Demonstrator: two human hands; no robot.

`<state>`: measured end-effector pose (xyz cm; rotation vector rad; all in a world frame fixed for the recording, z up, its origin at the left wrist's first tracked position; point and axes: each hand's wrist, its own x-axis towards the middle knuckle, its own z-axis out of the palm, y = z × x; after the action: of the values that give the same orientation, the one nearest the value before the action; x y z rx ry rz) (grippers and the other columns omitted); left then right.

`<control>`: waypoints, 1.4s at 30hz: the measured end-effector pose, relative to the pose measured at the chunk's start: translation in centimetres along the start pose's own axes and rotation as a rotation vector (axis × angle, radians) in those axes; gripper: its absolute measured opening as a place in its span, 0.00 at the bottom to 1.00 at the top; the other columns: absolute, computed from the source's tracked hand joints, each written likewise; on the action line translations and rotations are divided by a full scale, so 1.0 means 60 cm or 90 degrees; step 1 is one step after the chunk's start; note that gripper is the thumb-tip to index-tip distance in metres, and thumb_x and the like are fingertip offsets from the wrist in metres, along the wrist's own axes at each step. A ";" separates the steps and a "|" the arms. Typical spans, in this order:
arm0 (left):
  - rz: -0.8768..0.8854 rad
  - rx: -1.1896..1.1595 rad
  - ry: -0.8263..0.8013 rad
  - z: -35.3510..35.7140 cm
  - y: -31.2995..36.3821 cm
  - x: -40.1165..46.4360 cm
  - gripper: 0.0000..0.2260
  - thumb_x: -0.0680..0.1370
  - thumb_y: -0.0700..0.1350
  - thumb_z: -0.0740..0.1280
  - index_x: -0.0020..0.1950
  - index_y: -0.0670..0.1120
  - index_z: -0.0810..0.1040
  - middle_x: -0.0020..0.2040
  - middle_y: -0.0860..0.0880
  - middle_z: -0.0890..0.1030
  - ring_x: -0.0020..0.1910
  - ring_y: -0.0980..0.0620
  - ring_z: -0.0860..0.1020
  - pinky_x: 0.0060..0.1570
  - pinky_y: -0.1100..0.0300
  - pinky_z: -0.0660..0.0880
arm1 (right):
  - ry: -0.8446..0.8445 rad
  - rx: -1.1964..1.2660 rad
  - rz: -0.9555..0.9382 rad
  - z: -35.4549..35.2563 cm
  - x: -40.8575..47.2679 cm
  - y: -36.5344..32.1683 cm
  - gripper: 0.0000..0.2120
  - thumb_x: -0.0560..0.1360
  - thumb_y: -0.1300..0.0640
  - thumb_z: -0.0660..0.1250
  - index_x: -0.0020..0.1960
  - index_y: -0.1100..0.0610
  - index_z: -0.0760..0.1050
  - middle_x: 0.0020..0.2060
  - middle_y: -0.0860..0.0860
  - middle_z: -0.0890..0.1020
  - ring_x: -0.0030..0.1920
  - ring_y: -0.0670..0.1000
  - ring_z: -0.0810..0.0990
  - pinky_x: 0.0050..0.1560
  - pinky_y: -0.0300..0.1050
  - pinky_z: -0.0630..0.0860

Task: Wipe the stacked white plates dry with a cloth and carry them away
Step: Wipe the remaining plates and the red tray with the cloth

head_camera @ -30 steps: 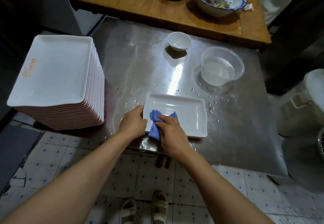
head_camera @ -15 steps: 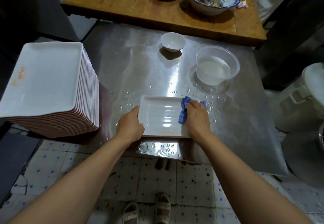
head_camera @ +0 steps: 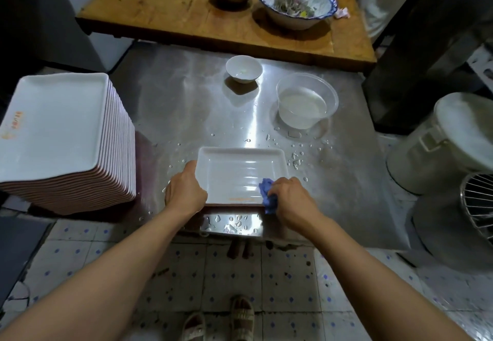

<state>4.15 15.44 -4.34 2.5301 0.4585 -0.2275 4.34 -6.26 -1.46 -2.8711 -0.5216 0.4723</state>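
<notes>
Left hand grips the white plate, right hand clutches the blue cloth on its corner (clear tub holds water).

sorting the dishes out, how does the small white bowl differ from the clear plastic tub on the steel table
The small white bowl is opaque; the clear plastic tub is see-through. The bowl looks nearly empty, while the tub holds water. The bowl is smaller and sits farther back; the tub is wider and nearer the right edge. Both are round, upright and on the steel table.

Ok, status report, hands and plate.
Left hand grips plate at its left edge. Right hand holds blue cloth at plate's near right corner. Nothing in the way.
</notes>
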 end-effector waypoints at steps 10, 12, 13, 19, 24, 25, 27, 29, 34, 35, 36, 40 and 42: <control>0.292 0.255 0.029 0.026 0.064 -0.062 0.20 0.76 0.58 0.65 0.65 0.51 0.73 0.58 0.50 0.71 0.59 0.49 0.68 0.48 0.55 0.70 | 0.253 0.352 0.165 -0.042 -0.049 0.046 0.05 0.70 0.77 0.61 0.43 0.76 0.74 0.42 0.67 0.78 0.44 0.42 0.81 0.37 0.18 0.69; 0.316 0.335 -0.034 0.041 0.078 -0.061 0.17 0.75 0.58 0.65 0.60 0.51 0.76 0.59 0.51 0.71 0.61 0.50 0.66 0.47 0.58 0.67 | 0.242 0.374 0.190 -0.040 -0.056 0.056 0.06 0.71 0.77 0.60 0.45 0.76 0.74 0.45 0.67 0.79 0.42 0.44 0.80 0.33 0.17 0.67; 0.322 0.358 -0.042 0.044 0.083 -0.062 0.14 0.75 0.55 0.67 0.57 0.50 0.78 0.59 0.51 0.72 0.61 0.49 0.66 0.46 0.58 0.67 | 0.238 0.382 0.198 -0.041 -0.060 0.059 0.06 0.71 0.77 0.61 0.45 0.76 0.75 0.45 0.67 0.79 0.39 0.42 0.78 0.32 0.17 0.67; 0.470 0.396 0.065 0.043 0.093 -0.079 0.13 0.44 0.31 0.75 0.21 0.43 0.75 0.27 0.48 0.74 0.29 0.46 0.75 0.21 0.64 0.61 | 0.262 0.372 0.202 -0.039 -0.070 0.066 0.08 0.71 0.73 0.62 0.47 0.69 0.78 0.44 0.57 0.80 0.44 0.49 0.78 0.43 0.31 0.72; 0.431 0.295 0.095 0.043 0.087 -0.077 0.13 0.48 0.30 0.75 0.24 0.43 0.76 0.27 0.48 0.74 0.28 0.46 0.74 0.21 0.63 0.63 | 0.288 0.406 0.217 -0.035 -0.072 0.069 0.10 0.72 0.75 0.61 0.47 0.67 0.78 0.40 0.47 0.74 0.37 0.36 0.72 0.36 0.17 0.65; 0.423 0.254 0.104 0.040 0.082 -0.075 0.12 0.52 0.30 0.76 0.27 0.43 0.77 0.30 0.48 0.76 0.30 0.46 0.75 0.22 0.61 0.65 | 0.295 0.402 0.219 -0.036 -0.072 0.070 0.10 0.72 0.74 0.62 0.47 0.65 0.79 0.41 0.47 0.74 0.37 0.37 0.72 0.38 0.18 0.67; 0.416 0.169 0.134 0.028 0.079 -0.070 0.10 0.59 0.31 0.74 0.34 0.42 0.78 0.34 0.48 0.79 0.33 0.44 0.77 0.26 0.58 0.69 | 0.307 0.403 0.223 -0.041 -0.069 0.070 0.10 0.73 0.72 0.62 0.48 0.62 0.79 0.42 0.47 0.75 0.38 0.38 0.72 0.40 0.19 0.68; 0.409 0.152 0.167 0.011 0.086 -0.064 0.09 0.63 0.33 0.72 0.38 0.43 0.78 0.34 0.47 0.80 0.33 0.43 0.78 0.29 0.58 0.67 | 0.325 0.413 0.225 -0.047 -0.065 0.067 0.12 0.73 0.71 0.62 0.49 0.59 0.80 0.45 0.47 0.76 0.39 0.38 0.73 0.39 0.19 0.67; 0.373 0.159 0.179 -0.039 0.117 -0.039 0.05 0.74 0.42 0.67 0.49 0.45 0.76 0.38 0.44 0.81 0.38 0.39 0.78 0.35 0.56 0.61 | 0.378 0.441 0.219 -0.076 -0.068 0.044 0.13 0.73 0.69 0.63 0.51 0.55 0.79 0.47 0.46 0.77 0.42 0.40 0.74 0.42 0.24 0.66; 0.345 0.121 0.182 -0.051 0.120 -0.036 0.06 0.76 0.44 0.66 0.51 0.46 0.75 0.40 0.44 0.81 0.39 0.39 0.78 0.36 0.56 0.62 | 0.406 0.447 0.210 -0.086 -0.071 0.038 0.13 0.73 0.69 0.64 0.50 0.55 0.79 0.46 0.46 0.77 0.42 0.39 0.74 0.41 0.21 0.66; 0.322 0.067 0.191 -0.066 0.123 -0.035 0.06 0.76 0.45 0.66 0.51 0.46 0.74 0.40 0.45 0.80 0.39 0.40 0.77 0.36 0.56 0.63 | 0.435 0.453 0.199 -0.097 -0.074 0.032 0.13 0.73 0.69 0.64 0.50 0.54 0.79 0.47 0.45 0.77 0.42 0.38 0.74 0.42 0.20 0.66; 0.254 -0.235 0.178 -0.138 0.127 -0.050 0.02 0.75 0.40 0.67 0.46 0.45 0.74 0.37 0.50 0.77 0.37 0.47 0.75 0.39 0.54 0.71 | 0.540 0.523 0.135 -0.150 -0.081 -0.008 0.16 0.74 0.67 0.66 0.51 0.45 0.75 0.48 0.39 0.76 0.47 0.34 0.76 0.52 0.30 0.72; 0.222 -0.347 0.155 -0.172 0.125 -0.067 0.02 0.76 0.39 0.66 0.47 0.45 0.76 0.39 0.49 0.79 0.39 0.48 0.77 0.42 0.55 0.72 | 0.573 0.539 0.078 -0.181 -0.080 -0.040 0.17 0.73 0.66 0.66 0.54 0.45 0.74 0.48 0.35 0.75 0.51 0.34 0.76 0.55 0.35 0.75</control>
<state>3.86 14.09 8.95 2.0545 0.1338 0.3027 3.06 -7.18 10.56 -1.9789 0.0360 -0.4870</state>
